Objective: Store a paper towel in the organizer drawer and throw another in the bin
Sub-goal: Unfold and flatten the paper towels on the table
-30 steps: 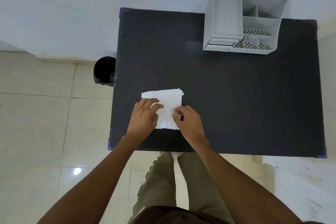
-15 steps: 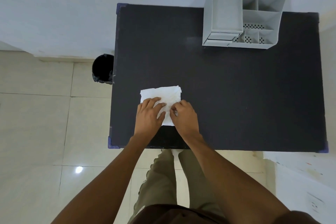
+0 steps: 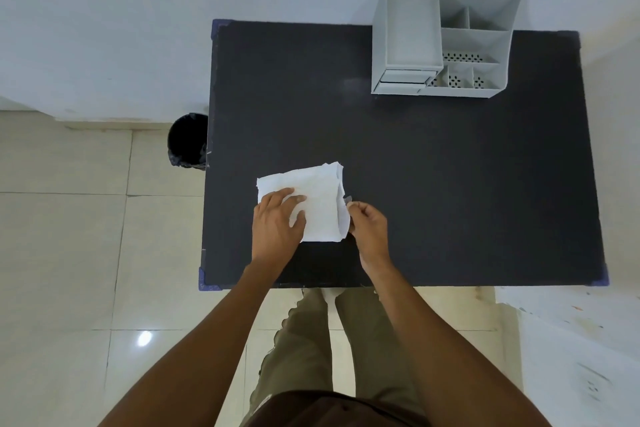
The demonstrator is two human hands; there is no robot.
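White towels (image 3: 320,204) lie stacked on the tabletop (image 3: 450,184). Left hand (image 3: 277,218) presses flat on them; right hand (image 3: 369,225) pinches the right edge. Organizer (image 3: 408,42) lies at 1 o'clock, nearer the right hand; bin (image 3: 188,140) at 10 o'clock.

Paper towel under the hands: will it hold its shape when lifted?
Probably not. The towel looks thin, and its right edge already curls where the right hand pinches it. Likely very light and easily torn, since its edges look ragged. The left hand pins it flat.
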